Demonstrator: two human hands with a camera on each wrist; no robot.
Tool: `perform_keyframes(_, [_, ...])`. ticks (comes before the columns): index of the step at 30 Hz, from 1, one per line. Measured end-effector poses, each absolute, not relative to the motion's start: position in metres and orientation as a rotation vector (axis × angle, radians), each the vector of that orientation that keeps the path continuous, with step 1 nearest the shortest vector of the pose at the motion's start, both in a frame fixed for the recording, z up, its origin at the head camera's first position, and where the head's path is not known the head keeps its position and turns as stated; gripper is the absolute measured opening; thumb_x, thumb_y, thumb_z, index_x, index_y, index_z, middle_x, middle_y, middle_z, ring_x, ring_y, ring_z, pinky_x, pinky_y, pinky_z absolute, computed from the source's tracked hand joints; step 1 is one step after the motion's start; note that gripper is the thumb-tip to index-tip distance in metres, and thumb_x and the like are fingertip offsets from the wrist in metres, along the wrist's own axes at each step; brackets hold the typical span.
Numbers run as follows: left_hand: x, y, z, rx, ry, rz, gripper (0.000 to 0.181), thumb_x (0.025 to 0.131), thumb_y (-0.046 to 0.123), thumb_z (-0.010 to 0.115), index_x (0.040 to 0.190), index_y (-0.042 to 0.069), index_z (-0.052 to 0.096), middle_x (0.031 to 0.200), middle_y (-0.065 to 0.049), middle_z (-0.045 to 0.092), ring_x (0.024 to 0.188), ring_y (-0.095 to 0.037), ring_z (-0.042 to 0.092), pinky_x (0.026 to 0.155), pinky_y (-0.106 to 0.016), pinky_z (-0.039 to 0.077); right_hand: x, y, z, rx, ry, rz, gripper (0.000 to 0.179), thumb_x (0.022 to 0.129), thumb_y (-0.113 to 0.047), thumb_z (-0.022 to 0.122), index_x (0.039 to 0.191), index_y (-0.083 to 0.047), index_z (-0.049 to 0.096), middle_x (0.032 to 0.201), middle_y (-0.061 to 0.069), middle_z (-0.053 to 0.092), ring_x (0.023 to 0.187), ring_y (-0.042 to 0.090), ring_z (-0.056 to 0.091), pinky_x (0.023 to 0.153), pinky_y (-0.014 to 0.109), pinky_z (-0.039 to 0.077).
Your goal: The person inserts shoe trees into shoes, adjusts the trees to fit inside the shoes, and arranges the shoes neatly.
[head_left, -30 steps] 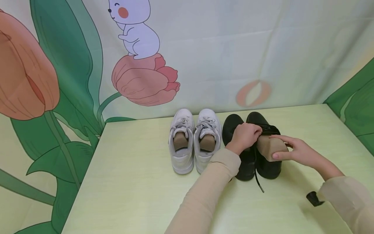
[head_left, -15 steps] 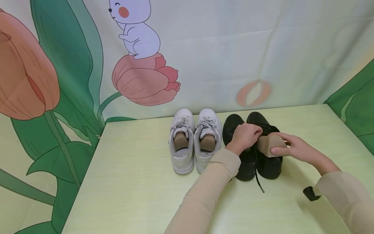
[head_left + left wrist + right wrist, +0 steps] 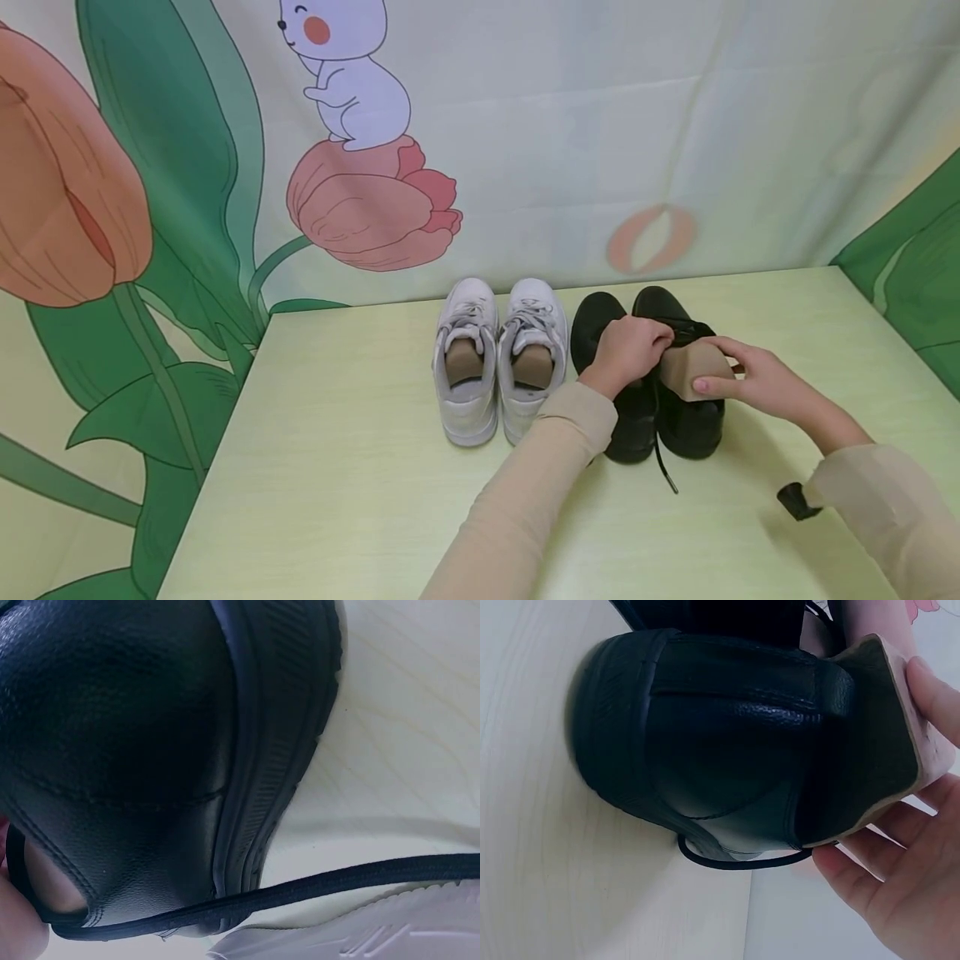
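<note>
Two black lace-up shoes stand side by side, the left one point(image 3: 632, 427) and the right one point(image 3: 692, 429). Over the opening of the right shoe, a tan cardboard-like shoe insert point(image 3: 693, 371) is gripped between the thumb and fingers of my right hand point(image 3: 765, 383). In the right wrist view the insert point(image 3: 881, 724) is hollow, its front end down in the shoe past the heel collar. My left hand point(image 3: 628, 346) reaches across the left shoe, curled fingertips pinching the right shoe at its tongue and laces. A loose black lace point(image 3: 663, 467) trails down between the shoes.
Left of the black shoes is a pair of white sneakers, one point(image 3: 465, 367) beside the other point(image 3: 532, 367), each with a tan insert inside. They all stand on a pale table point(image 3: 337, 467), toes toward a printed cloth backdrop point(image 3: 540, 167). A black wrist device point(image 3: 797, 502) hangs at the right sleeve.
My right hand has moved slightly toward the backdrop, and the insert's near end has risen and shifted away from the shoe's heel. The left hand has kept its place.
</note>
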State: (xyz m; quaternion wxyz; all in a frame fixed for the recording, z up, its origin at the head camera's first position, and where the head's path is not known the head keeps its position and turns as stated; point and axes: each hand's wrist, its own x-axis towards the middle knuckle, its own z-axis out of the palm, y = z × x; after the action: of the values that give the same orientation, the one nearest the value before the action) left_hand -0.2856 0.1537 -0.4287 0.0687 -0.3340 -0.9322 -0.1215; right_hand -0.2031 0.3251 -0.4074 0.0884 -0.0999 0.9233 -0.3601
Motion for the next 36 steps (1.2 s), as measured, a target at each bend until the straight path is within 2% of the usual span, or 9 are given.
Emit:
perform_keyframes(17, [-0.285,0.152,-0.427,-1.000,-2.819,-0.365,0.020,0.090,0.031,0.049,0.099,0.035,0.065,0.095,0.018,0.065,0.081,-0.004,0.061,0.071,-0.020,0.047,-0.206,0.324,-0.411,-0.277,2.766,-1.089,0.056,0.086,-0.033,0.056,0.130,-0.005,0.036,0.112,0.018,0.054,0.089,0.028,0.058,0.067,0.032,0.046])
perform_keyframes(27, [-0.285,0.152,-0.426,-1.008,-2.829,-0.378,0.020,0.090,0.030,0.048,0.099,0.034,0.065,0.095,0.018,0.065,0.082,-0.003,0.061,0.072,-0.020,0.047,-0.208,0.322,-0.415,-0.257,2.810,-1.044,0.058,0.083,-0.035,0.058,0.128,-0.004,0.037,0.102,0.016,0.056,0.082,0.022,0.051,0.064,0.031,0.042])
perform_keyframes(36, [-0.285,0.152,-0.427,-1.011,-2.820,-0.376,0.020,0.090,0.029,0.048,0.098,0.034,0.066,0.094,0.018,0.065,0.082,-0.004,0.061,0.072,-0.020,0.047,-0.207,0.321,-0.417,-0.234,2.832,-1.034,0.063,0.083,-0.036,0.059,0.130,-0.003,0.035,0.112,0.020,0.053,0.090,0.028,0.052,0.065,0.032,0.043])
